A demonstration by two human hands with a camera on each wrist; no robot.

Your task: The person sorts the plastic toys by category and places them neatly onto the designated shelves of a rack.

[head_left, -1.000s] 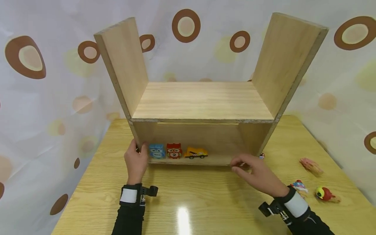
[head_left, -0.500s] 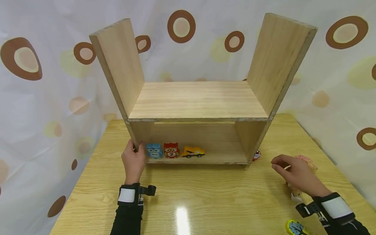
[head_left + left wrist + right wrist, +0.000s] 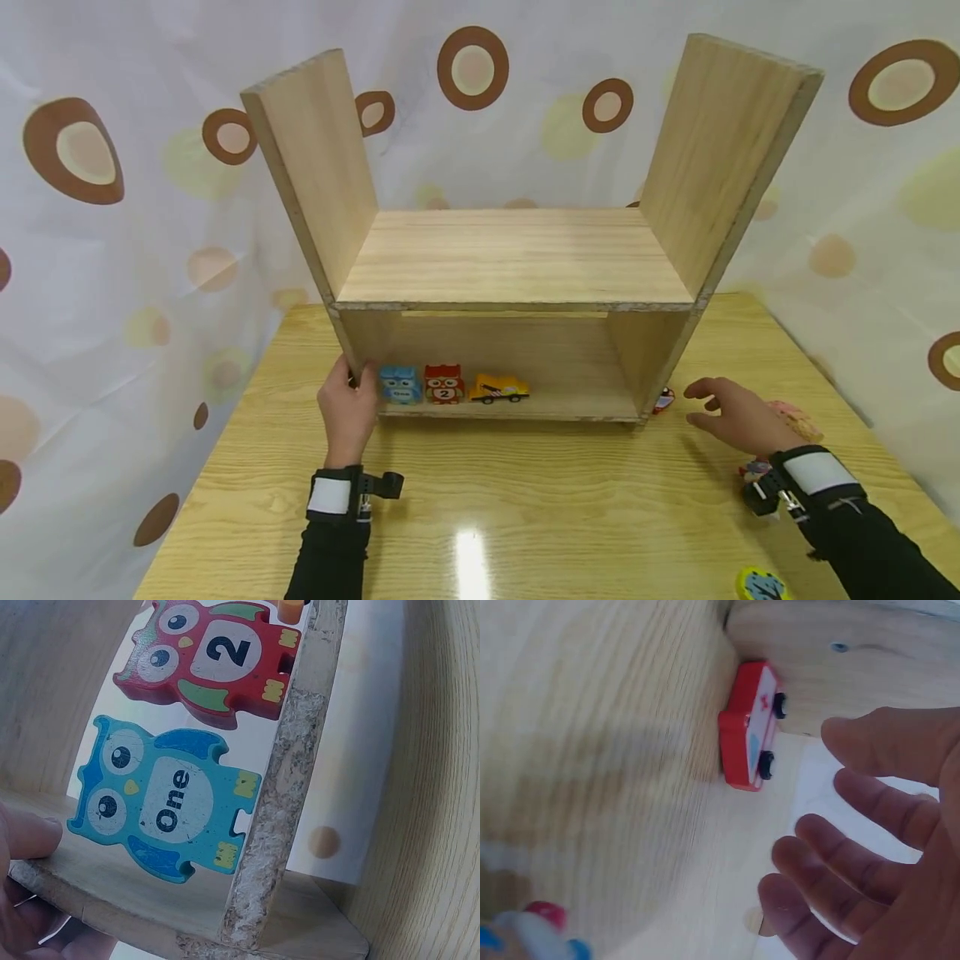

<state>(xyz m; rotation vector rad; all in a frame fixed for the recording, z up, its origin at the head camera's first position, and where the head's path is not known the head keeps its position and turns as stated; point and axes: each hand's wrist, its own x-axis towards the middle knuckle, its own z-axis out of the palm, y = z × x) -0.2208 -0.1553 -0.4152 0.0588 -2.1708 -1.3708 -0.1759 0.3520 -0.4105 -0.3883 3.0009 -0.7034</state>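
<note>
My left hand (image 3: 348, 417) grips the lower left side panel of a wooden shelf (image 3: 517, 258), thumb inside and fingers outside. Beside the thumb, on the lower shelf, stands a blue owl block (image 3: 161, 802) marked "One". A red owl block (image 3: 214, 660) marked "2" and a yellow toy truck (image 3: 498, 388) follow in a row to its right. My right hand (image 3: 738, 417) hovers past the shelf's right side, fingers loosely bent and holding nothing. Just left of its fingertips, a red and white toy car (image 3: 746, 727) with black wheels sits against the outside of the right panel.
Right of my right hand lies a pinkish toy (image 3: 798, 421). A small figure (image 3: 753, 469) is partly hidden behind the wrist strap. A yellow round piece with a tree picture (image 3: 761, 583) lies at the table's front. Patterned sheeting (image 3: 150, 250) hangs behind the table.
My right hand has moved from the shelf's lower right front out to the right, then slightly back toward the toy car. My left hand keeps its grip on the panel.
</note>
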